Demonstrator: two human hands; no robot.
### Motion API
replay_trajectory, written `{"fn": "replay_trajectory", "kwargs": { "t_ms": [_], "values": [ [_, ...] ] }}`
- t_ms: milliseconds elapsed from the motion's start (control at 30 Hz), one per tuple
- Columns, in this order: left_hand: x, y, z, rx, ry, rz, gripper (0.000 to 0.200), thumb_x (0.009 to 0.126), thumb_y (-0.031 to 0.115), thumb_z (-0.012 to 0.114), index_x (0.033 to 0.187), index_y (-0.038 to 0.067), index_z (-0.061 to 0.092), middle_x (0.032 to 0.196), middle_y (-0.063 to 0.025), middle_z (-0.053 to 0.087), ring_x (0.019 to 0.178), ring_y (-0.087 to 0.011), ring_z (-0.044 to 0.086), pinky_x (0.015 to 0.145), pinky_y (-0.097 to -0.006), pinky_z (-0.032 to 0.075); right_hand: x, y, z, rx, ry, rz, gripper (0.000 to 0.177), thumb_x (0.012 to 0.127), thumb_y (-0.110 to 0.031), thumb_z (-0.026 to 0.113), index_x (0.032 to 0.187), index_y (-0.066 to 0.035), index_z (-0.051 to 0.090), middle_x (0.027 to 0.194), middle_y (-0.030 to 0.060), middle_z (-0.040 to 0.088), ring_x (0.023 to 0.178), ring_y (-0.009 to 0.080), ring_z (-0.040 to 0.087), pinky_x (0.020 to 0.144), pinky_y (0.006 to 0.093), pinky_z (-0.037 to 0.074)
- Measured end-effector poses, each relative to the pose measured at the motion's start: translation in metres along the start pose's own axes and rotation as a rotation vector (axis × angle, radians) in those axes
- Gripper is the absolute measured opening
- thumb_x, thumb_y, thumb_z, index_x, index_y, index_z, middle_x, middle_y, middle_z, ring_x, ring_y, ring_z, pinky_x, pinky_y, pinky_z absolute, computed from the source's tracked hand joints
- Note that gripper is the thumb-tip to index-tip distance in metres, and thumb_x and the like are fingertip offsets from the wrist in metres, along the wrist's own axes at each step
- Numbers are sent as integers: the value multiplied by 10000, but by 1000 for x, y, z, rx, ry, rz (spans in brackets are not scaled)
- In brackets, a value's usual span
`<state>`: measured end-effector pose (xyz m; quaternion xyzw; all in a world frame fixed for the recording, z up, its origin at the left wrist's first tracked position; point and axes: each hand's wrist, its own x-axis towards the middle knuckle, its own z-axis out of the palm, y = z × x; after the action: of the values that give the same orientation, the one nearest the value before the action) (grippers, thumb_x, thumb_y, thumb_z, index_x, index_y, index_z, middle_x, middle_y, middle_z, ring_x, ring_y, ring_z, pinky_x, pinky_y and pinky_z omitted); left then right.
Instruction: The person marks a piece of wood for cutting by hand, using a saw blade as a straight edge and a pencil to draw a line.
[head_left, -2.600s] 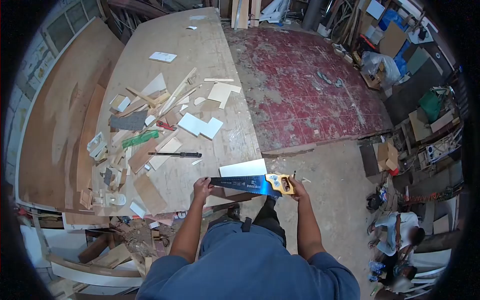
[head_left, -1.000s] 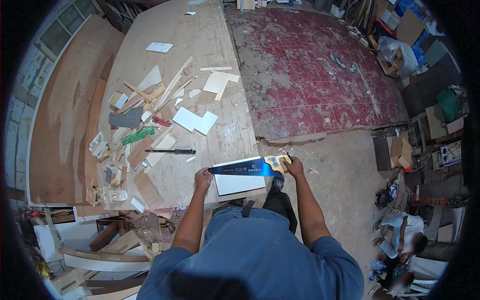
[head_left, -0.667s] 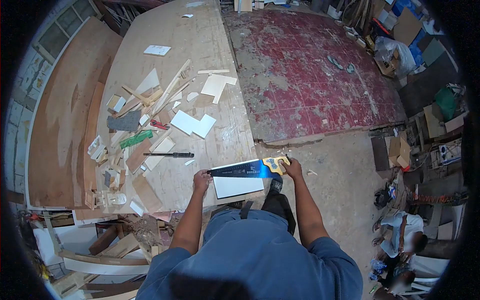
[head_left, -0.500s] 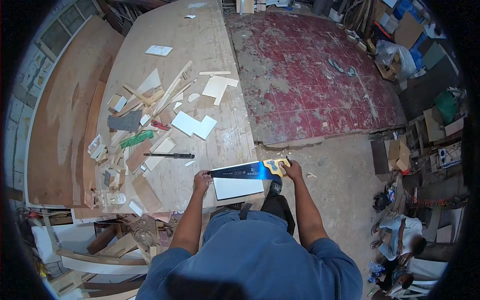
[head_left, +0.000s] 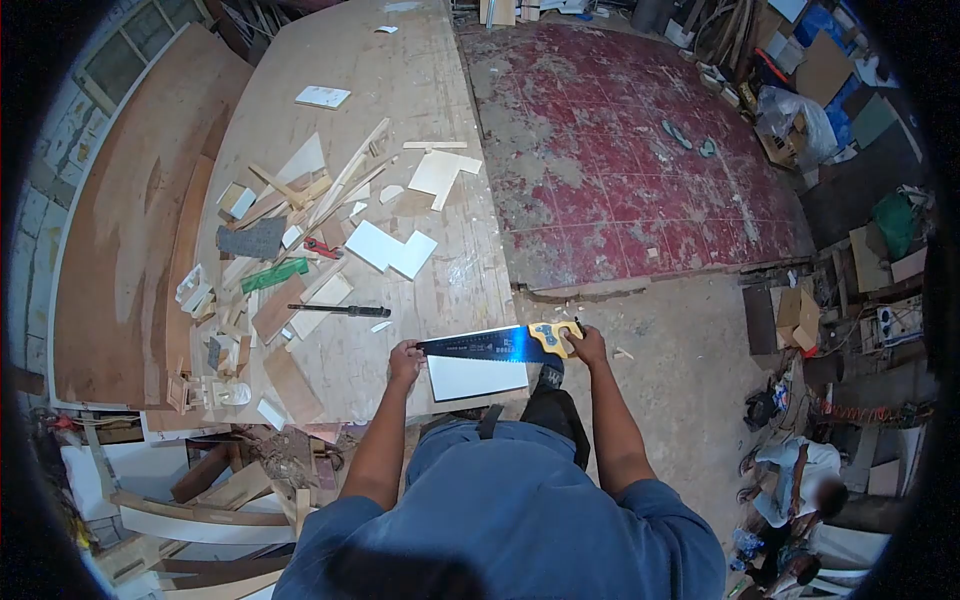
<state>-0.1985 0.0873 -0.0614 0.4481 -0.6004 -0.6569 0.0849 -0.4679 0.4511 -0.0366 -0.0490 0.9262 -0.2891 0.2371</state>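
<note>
A hand saw [head_left: 480, 345] with a dark blade and a yellow handle lies lengthwise across a white board [head_left: 478, 379] at the near edge of the workbench. Its teeth face my body. My right hand [head_left: 588, 345] is wrapped round the yellow handle, just past the bench edge. At the narrow tip of the blade, my left hand [head_left: 404, 360] is closed with its fingers on the saw, close to the board's left corner. The blade covers the far part of the board.
Scattered over the workbench [head_left: 450, 290] are an L-shaped white piece [head_left: 392, 250], a black rod-like tool [head_left: 340, 310], red-handled pliers [head_left: 322, 248], a green strip [head_left: 274, 275] and wood offcuts. Another person [head_left: 808, 475] sits low at the right. Slippers [head_left: 690, 138] lie on the red floor.
The view has shifted very slightly. Both hands and the saw stay in nearly the same place over the white board; the seated person at the right has shifted a little.
</note>
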Motion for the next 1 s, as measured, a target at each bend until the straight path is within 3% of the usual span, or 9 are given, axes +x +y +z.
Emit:
{"fn": "replay_trajectory", "kwargs": {
  "t_ms": [33, 133, 233, 533, 633, 700, 867, 1000],
  "values": [
    [-1, 2, 1, 1, 0, -2, 264, 881, -98, 557, 1130, -34, 615, 883, -108, 693, 725, -164, 680, 636, -270, 574, 0, -1, 1, 12, 27, -7, 487, 765, -478, 778, 980, -44, 728, 865, 170, 725, 827, 308, 714, 759, 413, 541],
    [-3, 8, 2, 84, 7, 5, 262, 875, -99, 563, 1122, -37, 621, 901, -108, 697, 738, -160, 677, 645, -268, 572, -2, -1, -2, 18, 25, -18, 483, 764, -472, 781, 976, -41, 728, 859, 169, 725, 814, 301, 713, 751, 410, 539],
    [-2, 7, 3, 169, 35, 13, 251, 874, -92, 573, 1112, -36, 632, 915, -109, 701, 743, -160, 678, 645, -269, 570, 2, 2, 0, 11, -11, 6, 624, 754, -580, 744, 1057, -34, 724, 992, 206, 722, 938, 368, 696, 832, 448, 535],
    [8, -8, -1, 85, 1, 9, 254, 882, -73, 590, 1129, -36, 633, 963, -125, 699, 789, -175, 683, 684, -285, 595, 0, 1, -2, 23, 1, -5, 608, 753, -578, 747, 1015, -30, 731, 965, 211, 721, 915, 370, 699, 819, 451, 534],
    [11, -14, -1, 44, -10, 39, 279, 902, -57, 581, 1177, -16, 602, 921, -93, 685, 740, -156, 687, 627, -258, 564, 0, 0, -2, 16, 13, -26, 609, 750, -585, 749, 1000, -30, 731, 949, 210, 722, 905, 365, 702, 814, 449, 536],
    [9, -13, -1, 42, -1, 43, 246, 896, -55, 591, 1139, -39, 629, 969, -124, 697, 802, -182, 684, 685, -290, 595, 3, 1, -1, 21, 10, -25, 612, 747, -585, 752, 1007, -31, 729, 955, 209, 722, 908, 362, 702, 814, 446, 536],
    [5, -5, 0, 96, -5, 65, 248, 900, -48, 589, 1146, -47, 621, 977, -132, 699, 800, -182, 687, 693, -286, 592, 10, 6, 4, 35, 17, -27, 617, 742, -580, 761, 1028, -35, 725, 972, 203, 722, 916, 359, 701, 814, 439, 538],
    [3, 1, 0, 136, 5, 45, 251, 900, -45, 587, 1147, -50, 622, 974, -140, 700, 800, -183, 689, 692, -283, 591, 8, 0, 0, -2, 11, 10, 569, 744, -517, 784, 1042, -36, 727, 969, 192, 729, 905, 338, 708, 809, 422, 541]
  ]
}}
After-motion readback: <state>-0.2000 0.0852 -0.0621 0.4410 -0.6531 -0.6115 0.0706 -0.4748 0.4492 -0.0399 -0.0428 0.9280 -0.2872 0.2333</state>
